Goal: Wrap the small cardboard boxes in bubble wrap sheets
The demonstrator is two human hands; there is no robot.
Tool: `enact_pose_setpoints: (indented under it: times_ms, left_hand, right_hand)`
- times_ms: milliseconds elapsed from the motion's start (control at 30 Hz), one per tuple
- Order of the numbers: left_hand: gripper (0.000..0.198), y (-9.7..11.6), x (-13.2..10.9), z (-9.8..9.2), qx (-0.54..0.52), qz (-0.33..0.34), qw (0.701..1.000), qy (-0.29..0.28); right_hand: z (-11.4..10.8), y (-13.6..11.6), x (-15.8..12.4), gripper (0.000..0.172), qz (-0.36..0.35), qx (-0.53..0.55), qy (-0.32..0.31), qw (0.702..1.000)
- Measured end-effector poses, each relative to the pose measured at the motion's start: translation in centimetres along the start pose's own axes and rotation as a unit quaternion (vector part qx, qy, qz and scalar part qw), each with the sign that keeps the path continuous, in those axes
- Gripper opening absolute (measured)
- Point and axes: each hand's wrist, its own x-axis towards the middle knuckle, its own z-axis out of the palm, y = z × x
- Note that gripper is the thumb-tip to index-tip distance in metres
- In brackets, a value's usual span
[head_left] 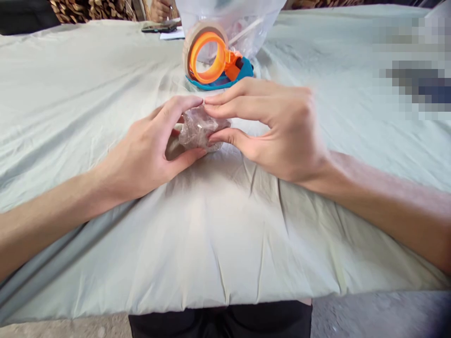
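Both hands on a crinkled clear plastic bundle, near edge of the surface

Clear plastic bundle [199, 126] sits between the two hands, about midway between the left and right sides of the surface [225, 225] and nearer its near edge than its far one. Contents hard to make out through the folds. Cannot tell whether it rests on the cloth or is held just above.

Left hand [151, 141]: curved round the bundle's left side, index finger arched over the far side, thumb along the near side; fingers closed on it, a gap left toward the palm.

Right hand [282, 124]: fingers pinch the plastic at the bundle's right, thumb below, two fingers above. Fingertips of both hands nearly meet at the top.

Just beyond the hands, toward the far edge: orange-and-blue tape dispenser [207, 58], roll upright. Right behind it, a large translucent plastic bag [246, 30].

At the far edge, left of the bag: dark phone [158, 28] beside white paper [173, 34]; another person's hand [161, 10] above them. Stacked wood [95, 10] past the far edge; black object [28, 18] by the far left corner. Surface covered in pale, wrinkled cloth, hanging over the near edge.
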Motion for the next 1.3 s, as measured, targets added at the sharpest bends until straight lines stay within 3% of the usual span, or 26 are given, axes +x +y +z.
enact_pose_setpoints:
  times_ms: [167,300,567,667,867,1033,1300]
  left_hand:
    - [0.061,-0.1,0.0,-0.2,-0.049,-0.012,0.998,0.026]
    - [0.066,0.2,0.0,-0.4,-0.066,-0.013,0.998,0.019]
    - [0.078,0.2,-0.2,-0.3,-0.042,-0.025,0.999,0.005]
    - [0.078,0.4,-0.3,-0.3,-0.061,-0.019,0.998,0.019]
    - [0.072,0.6,-0.3,-0.3,-0.059,-0.014,0.997,0.049]
    - [0.062,0.5,-0.2,-0.3,-0.058,-0.02,0.997,0.036]
    - [0.058,0.3,-0.2,0.0,-0.057,0.006,0.997,0.044]
  right_hand:
    - [-0.2,-0.3,0.1,0.02,0.01,0.053,0.015,0.998]
    - [-0.1,-0.1,0.3,0.021,-0.008,0.088,0.034,0.996]
    - [-0.1,0.4,0.6,0.01,0.006,0.128,-0.01,0.992]
    - [-0.3,0.4,0.6,0.011,0.01,0.113,-0.036,0.993]
    - [-0.4,0.5,0.8,0.008,-0.012,0.053,-0.005,0.998]
    - [-0.4,0.6,0.8,0.021,-0.012,0.065,-0.033,0.997]
    - [-0.6,0.3,1.2,0.009,-0.015,0.045,-0.023,0.999]
